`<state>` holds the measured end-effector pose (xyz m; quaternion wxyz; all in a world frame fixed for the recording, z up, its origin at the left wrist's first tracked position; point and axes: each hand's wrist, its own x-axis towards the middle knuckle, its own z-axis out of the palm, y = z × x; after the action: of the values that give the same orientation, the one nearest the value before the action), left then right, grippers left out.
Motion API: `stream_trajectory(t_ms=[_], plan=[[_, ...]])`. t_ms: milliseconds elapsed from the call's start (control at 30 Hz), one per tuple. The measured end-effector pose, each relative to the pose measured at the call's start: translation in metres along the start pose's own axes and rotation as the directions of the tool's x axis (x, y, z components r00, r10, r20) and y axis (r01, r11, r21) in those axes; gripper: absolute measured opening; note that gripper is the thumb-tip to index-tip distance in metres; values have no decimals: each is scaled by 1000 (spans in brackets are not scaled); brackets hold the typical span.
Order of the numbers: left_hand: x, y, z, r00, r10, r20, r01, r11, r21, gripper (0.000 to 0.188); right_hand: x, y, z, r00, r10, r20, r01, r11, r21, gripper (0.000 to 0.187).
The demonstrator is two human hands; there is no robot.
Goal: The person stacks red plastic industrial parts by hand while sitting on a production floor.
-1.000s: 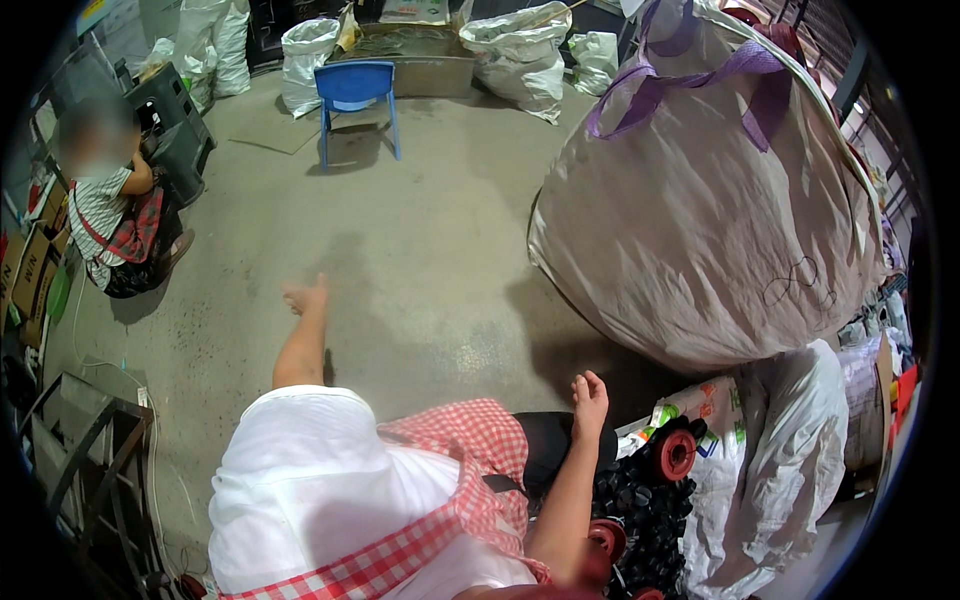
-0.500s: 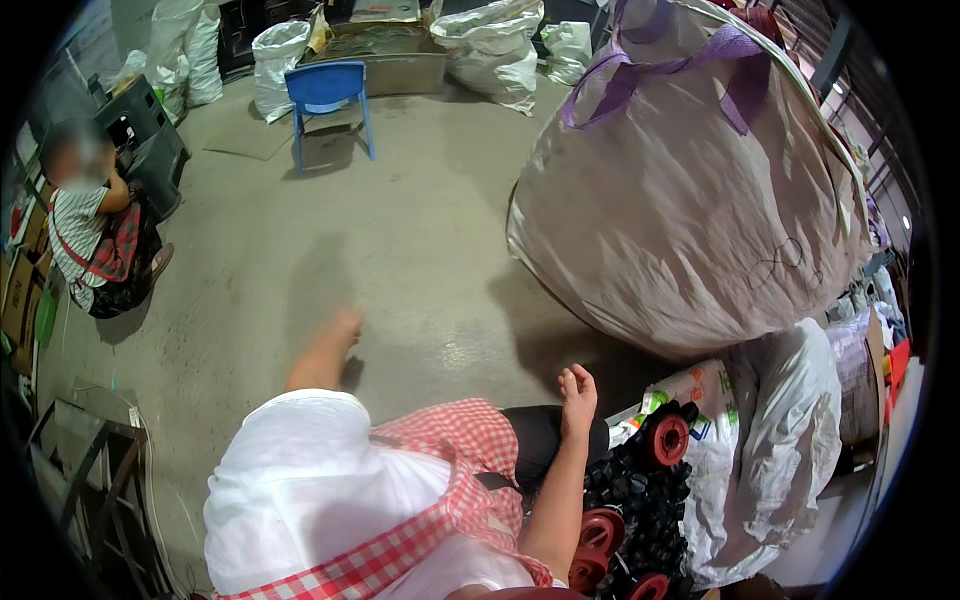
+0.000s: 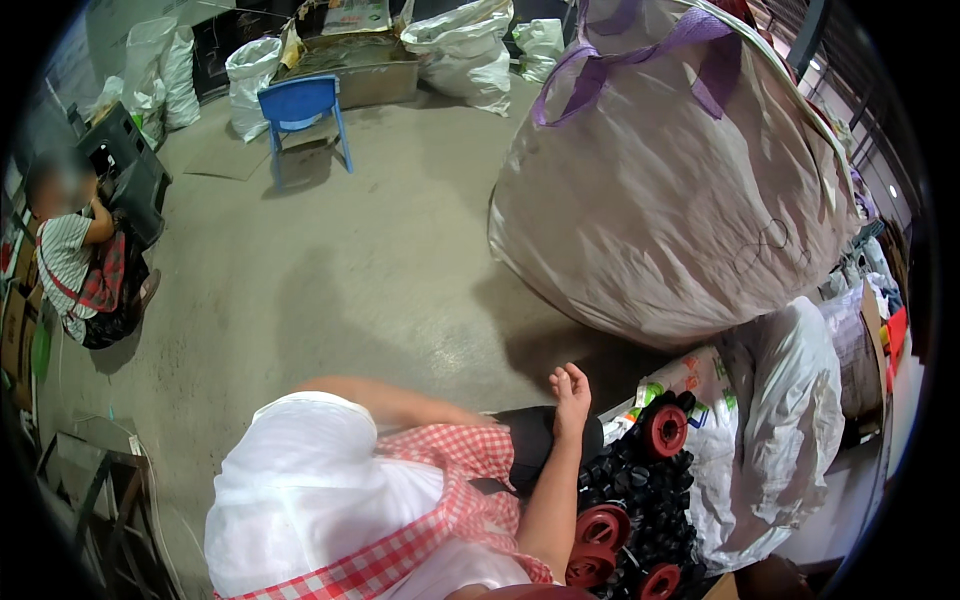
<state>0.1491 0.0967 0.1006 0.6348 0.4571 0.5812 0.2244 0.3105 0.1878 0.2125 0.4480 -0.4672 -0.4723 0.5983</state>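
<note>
My left forearm [image 3: 400, 402] lies across the front of my body and points right. My left hand [image 3: 478, 416] is by the dark-clothed leg [image 3: 533, 446], blurred, with its fingers not to be made out. Above the right side of that leg, my right hand [image 3: 570, 398] is raised with its fingers curled in, and nothing shows in them. Just right of my right forearm is a heap of small black parts [image 3: 622, 490]. Several dark red round parts with a hole, one of them a red ring [image 3: 665, 430], lie on the heap.
A huge pale sack [image 3: 660, 200] with purple straps stands ahead on the right. White sacks [image 3: 785, 420] lie beside the heap. Farther off are a blue chair [image 3: 300, 100] and a trough [image 3: 370, 80]. A person [image 3: 85, 250] sits at the left, above a dark metal frame [image 3: 100, 500].
My left arm has swung from reaching forward over the floor to lying across my lap toward the right. My right hand's fingers look more curled. The view has shifted slightly.
</note>
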Motion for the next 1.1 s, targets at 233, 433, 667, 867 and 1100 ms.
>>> stream_trajectory(t_ms=[233,433,667,867,1100], plan=[[-2,14,15,999,18,49,-18,1000,3,57,8,9,-2,1000,11,10,-11,1000,10,30],[-2,21,19,998,39,55,-39,999,3,60,7,9,-5,1000,-3,9,2,1000,29,31],[-5,23,13,998,49,38,-49,999,4,63,7,11,-6,1000,-13,21,12,999,46,30],[-8,22,12,998,61,28,-61,998,0,66,6,9,-4,1000,-5,13,5,999,33,30],[-18,22,13,997,78,21,-78,997,-9,69,-13,-7,10,999,-10,-36,11,999,41,36]])
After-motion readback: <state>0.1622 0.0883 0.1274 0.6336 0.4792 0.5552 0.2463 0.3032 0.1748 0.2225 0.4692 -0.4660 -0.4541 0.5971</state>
